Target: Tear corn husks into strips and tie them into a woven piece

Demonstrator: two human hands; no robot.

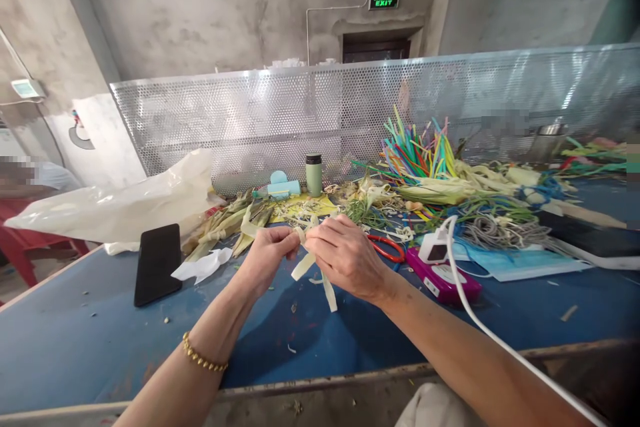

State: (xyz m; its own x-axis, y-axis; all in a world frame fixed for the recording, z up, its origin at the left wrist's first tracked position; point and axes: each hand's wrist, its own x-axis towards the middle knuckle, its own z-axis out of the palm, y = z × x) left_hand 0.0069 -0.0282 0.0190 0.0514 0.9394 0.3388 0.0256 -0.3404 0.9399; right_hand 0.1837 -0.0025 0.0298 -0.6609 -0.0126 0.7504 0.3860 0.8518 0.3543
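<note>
Both hands meet above the blue table [200, 340], closed on pale strips of corn husk [329, 290]. My left hand [273, 255], below a gold beaded bracelet on the wrist, pinches the husk between thumb and fingers. Bent over the same piece, my right hand [345, 253] grips it from the other side. Several husk ends stick out: two hang down beneath the fingers and one curls up past the left hand. The join between the strips is mostly hidden by my fingers. Red-handled scissors [390, 248] lie just beyond my right hand.
A black phone [157, 265] and white tissue [203, 265] lie left. At right are a purple box [445, 278] with a charger, white cable [480, 323] and blue mask [530, 261]. Behind stand a green bottle [314, 177], colourful pipe cleaners [415, 153] and husk piles [225, 223].
</note>
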